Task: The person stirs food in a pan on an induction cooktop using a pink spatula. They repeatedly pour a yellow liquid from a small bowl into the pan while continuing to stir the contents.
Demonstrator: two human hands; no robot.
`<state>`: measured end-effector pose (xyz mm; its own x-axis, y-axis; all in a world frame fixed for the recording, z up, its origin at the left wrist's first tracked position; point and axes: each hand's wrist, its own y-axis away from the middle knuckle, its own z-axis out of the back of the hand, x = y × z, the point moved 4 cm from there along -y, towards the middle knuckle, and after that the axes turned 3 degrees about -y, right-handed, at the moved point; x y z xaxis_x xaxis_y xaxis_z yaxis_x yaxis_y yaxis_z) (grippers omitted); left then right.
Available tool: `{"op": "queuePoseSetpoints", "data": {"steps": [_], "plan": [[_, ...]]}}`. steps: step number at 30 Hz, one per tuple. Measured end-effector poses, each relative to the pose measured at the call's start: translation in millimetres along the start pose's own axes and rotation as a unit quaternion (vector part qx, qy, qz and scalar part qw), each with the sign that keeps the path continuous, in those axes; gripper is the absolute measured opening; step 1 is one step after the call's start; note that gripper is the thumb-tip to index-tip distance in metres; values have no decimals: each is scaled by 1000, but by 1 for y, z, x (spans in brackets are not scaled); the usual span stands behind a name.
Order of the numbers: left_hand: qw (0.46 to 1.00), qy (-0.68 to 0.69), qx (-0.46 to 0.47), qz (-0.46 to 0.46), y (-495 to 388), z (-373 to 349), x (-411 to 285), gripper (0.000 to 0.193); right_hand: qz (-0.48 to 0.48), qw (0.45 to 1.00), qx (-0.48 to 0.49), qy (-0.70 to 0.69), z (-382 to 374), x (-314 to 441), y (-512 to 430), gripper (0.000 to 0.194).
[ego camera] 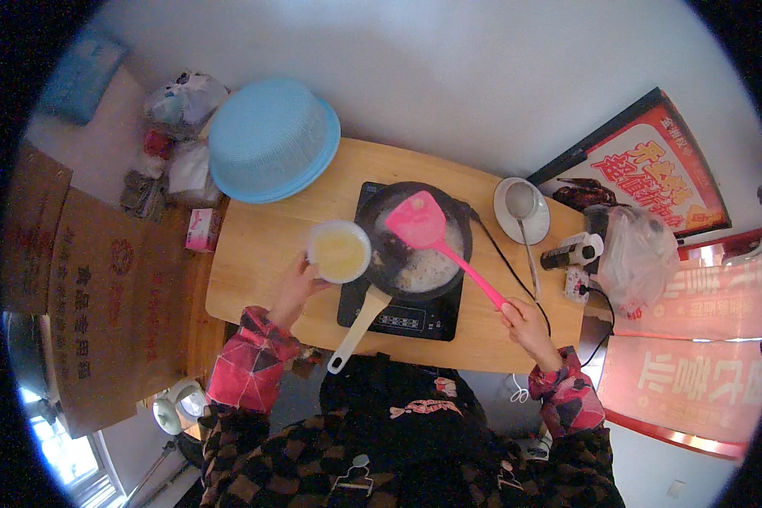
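Note:
My left hand grips the rim of a small white bowl that holds pale yellow liquid. The bowl is at the left edge of a dark frying pan; whether it touches the pan I cannot tell. In my right hand is the handle of a pink spatula, its blade over the pan. Whitish, frothy food or liquid covers part of the pan's bottom. The pan sits on a black induction cooktop, its cream handle pointing towards me.
A blue mesh food cover or basket is on the wooden table at the back left. A fine-mesh strainer rests on a white bowl to the right. Beyond are a bottle, a power strip and a plastic bag.

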<state>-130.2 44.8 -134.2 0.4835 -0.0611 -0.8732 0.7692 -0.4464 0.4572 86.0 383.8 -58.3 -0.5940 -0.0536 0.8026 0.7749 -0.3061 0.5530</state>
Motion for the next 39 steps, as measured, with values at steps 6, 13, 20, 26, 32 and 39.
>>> {"op": "queuePoseSetpoints", "data": {"steps": [6,13,20,26,32,39], "plan": [[998,2,50,22,-13,-47,-6,40,-1,1000,-5,8,6,11,16,23],[995,12,89,37,-24,-80,-2,38,43,992,-34,115,13,14,24,23],[994,48,98,26,-29,-91,3,39,137,953,-80,257,15,30,33,22],[995,43,88,28,-36,-91,7,41,186,922,-117,317,12,44,38,20],[994,48,89,27,-37,-90,8,41,223,908,-125,332,11,53,41,21],[994,53,86,34,-36,-92,8,43,220,911,-116,329,10,59,43,19]]}}
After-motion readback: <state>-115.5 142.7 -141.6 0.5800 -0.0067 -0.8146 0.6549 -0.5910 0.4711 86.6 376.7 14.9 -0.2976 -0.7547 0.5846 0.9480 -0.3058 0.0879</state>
